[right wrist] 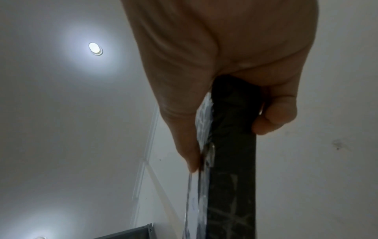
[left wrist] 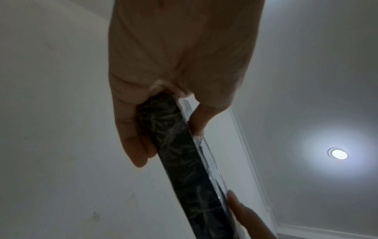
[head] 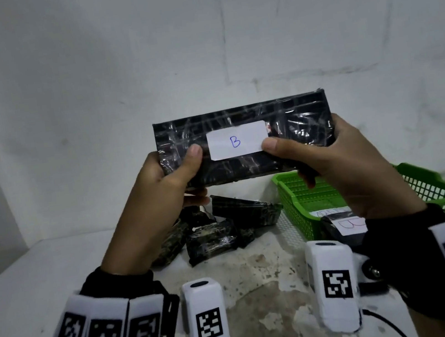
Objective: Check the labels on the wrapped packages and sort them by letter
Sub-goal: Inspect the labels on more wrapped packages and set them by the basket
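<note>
A black package, wrapped in glossy clear film with pale streaked reflections, is being shown with a white label marked by a blue letter B. A pile of packages in the same black wrapping, mottled with grey-green patches, is being displayed on a white table stained with brown and grey blotches. A bright green basket with a mesh pattern is being seen; a white label with a red-outlined letter is being displayed inside it. Black wrist bands are being worn, fitted with white tags printed in black-and-white square code patterns.
</note>
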A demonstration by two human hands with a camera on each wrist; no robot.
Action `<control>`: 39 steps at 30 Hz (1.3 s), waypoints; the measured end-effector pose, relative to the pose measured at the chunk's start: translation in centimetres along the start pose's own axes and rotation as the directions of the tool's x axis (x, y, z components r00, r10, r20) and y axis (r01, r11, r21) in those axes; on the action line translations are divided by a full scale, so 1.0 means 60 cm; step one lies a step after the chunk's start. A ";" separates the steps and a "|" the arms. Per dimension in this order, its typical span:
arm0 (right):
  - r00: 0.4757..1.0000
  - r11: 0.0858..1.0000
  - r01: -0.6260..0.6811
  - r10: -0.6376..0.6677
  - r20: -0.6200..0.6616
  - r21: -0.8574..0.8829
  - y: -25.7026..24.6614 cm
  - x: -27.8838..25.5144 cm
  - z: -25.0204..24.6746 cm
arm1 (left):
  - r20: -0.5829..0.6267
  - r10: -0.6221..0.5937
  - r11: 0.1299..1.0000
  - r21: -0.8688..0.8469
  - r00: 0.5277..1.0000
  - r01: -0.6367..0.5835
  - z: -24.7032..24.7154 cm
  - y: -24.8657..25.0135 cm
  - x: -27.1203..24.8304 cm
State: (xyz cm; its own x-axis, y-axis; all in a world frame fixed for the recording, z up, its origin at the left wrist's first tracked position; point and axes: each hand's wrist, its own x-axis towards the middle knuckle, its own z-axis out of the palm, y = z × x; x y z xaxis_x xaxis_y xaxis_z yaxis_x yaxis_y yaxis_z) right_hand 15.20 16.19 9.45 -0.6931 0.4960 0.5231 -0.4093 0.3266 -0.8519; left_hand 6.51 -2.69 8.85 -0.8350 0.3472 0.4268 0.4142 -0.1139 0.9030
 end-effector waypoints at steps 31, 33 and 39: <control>0.983 0.979 -0.169 0.159 0.091 0.112 -0.006 0.004 -0.005 | -0.103 -0.030 0.999 -0.020 0.994 0.028 -0.010 0.003 0.005; 0.988 0.982 -0.150 0.144 0.055 0.117 -0.003 0.006 0.002 | -0.123 -0.020 1.000 -0.001 0.992 0.020 -0.005 0.004 0.004; 0.996 0.992 -0.093 0.093 0.013 0.083 0.007 0.009 0.008 | -0.126 -0.013 1.000 -0.009 0.992 0.012 0.000 0.005 0.002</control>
State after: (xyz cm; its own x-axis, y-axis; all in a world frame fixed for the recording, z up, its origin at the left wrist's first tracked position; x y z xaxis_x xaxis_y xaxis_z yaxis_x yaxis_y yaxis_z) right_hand 14.37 16.21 9.39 -0.7355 0.5138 0.4416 -0.3907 0.2108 -0.8960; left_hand 6.53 -2.70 9.18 -0.8794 0.2285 0.4176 0.4009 -0.1177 0.9085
